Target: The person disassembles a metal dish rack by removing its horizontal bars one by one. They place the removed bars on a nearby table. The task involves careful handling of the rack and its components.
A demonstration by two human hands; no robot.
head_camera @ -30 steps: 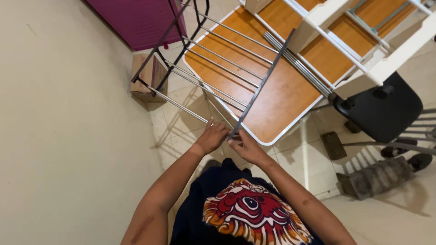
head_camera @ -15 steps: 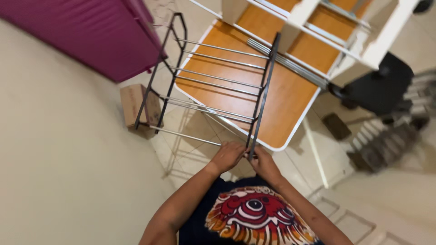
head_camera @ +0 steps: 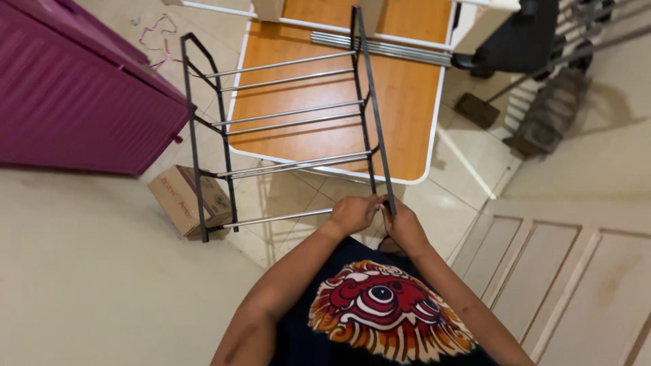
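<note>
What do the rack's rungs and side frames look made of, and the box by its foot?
The rungs look like bare metal tube: thin, silvery, with a shine. The side frames seem black-coated metal or plastic; which is unclear. Both hands, left hand and right hand, grip one frame's end. The small box looks like brown printed cardboard, matt with folded edges.

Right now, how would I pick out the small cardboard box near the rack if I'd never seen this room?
Find the big purple cabinet on the left. Just below its lower corner, on the tiled floor, lies a small brown cardboard box, tucked against the left foot of the black metal rack. It is the only cardboard thing there, squat and tan among thin silver rods and black bars.
</note>
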